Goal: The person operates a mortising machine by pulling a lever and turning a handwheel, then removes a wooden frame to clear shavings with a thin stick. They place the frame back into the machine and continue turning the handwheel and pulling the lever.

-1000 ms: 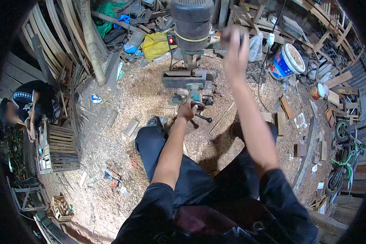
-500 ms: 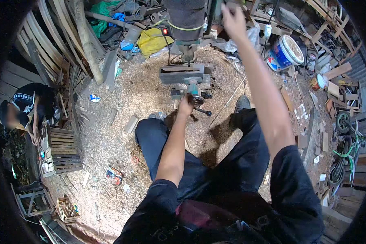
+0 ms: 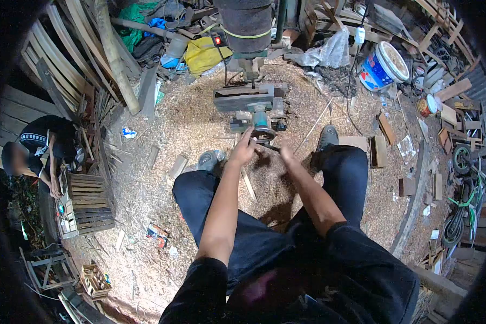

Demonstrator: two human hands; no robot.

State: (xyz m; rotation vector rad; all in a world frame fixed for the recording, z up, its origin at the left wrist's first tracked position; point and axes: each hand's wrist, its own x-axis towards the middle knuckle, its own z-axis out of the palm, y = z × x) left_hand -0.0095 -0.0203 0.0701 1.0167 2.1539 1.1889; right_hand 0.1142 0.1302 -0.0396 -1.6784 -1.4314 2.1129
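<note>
A bench machine stands before me, with a dark drum-shaped body point(image 3: 247, 27) above and a thin vertical bit below it. Under the bit, a long block point(image 3: 244, 100) lies across the machine's clamp. In front of the clamp is a round metal handwheel point(image 3: 263, 133) on a green housing point(image 3: 259, 117). My left hand point(image 3: 244, 149) is at the wheel's left rim, fingers closed against it. My right hand point(image 3: 288, 155), slightly blurred, is closed over the end of the dark lever point(image 3: 270, 146) below the wheel; its knob is hidden.
Wood shavings point(image 3: 167, 135) cover the floor. A paint bucket point(image 3: 382, 67) stands at the right, near loose wood pieces point(image 3: 378, 151). At the left, another person point(image 3: 43, 146) bends over a slatted wooden crate point(image 3: 86, 202). A hanging cable point(image 3: 353, 65) runs down at right.
My right hand has come down from high beside the machine's body to the lever below the handwheel. My left hand stays by the wheel.
</note>
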